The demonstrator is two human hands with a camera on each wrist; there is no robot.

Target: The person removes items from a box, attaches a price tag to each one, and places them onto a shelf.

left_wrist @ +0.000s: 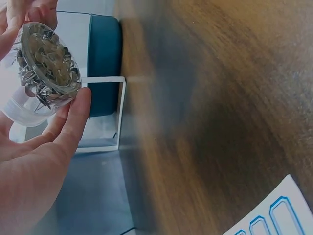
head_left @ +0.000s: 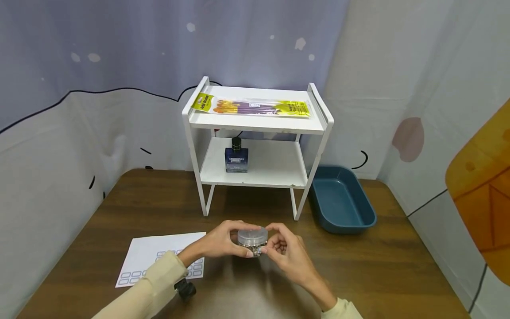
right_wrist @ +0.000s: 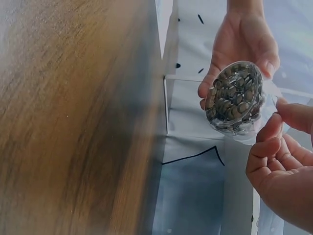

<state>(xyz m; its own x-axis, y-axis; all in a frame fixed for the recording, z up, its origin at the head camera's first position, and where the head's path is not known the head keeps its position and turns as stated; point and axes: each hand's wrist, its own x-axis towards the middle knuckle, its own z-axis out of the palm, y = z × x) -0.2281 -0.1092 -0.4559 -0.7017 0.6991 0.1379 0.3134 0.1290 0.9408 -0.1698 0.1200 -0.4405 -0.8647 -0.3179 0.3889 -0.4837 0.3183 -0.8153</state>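
Observation:
A clear round jar (head_left: pixel 253 238) full of metal thumbtacks is held above the table, its clear lid on. My left hand (head_left: pixel 221 241) grips it from the left, thumb at the front and fingers behind. In the left wrist view the tacks (left_wrist: pixel 51 61) show through the tilted jar's base. At the jar's right side is my right hand (head_left: pixel 287 254), with its index finger by the lid and its thumb on a small white-and-blue label (head_left: pixel 260 250) at the front. Its other fingers (right_wrist: pixel 266 147) are curled.
A white sheet of blue-bordered labels (head_left: pixel 159 248) lies on the table under the left forearm. Behind stands a white two-tier shelf (head_left: pixel 275 161) with packaged paintbrushes (head_left: pixel 255 107) on top and a dark blue bottle (head_left: pixel 236 157) below. A teal tray (head_left: pixel 344 201) sits right of it.

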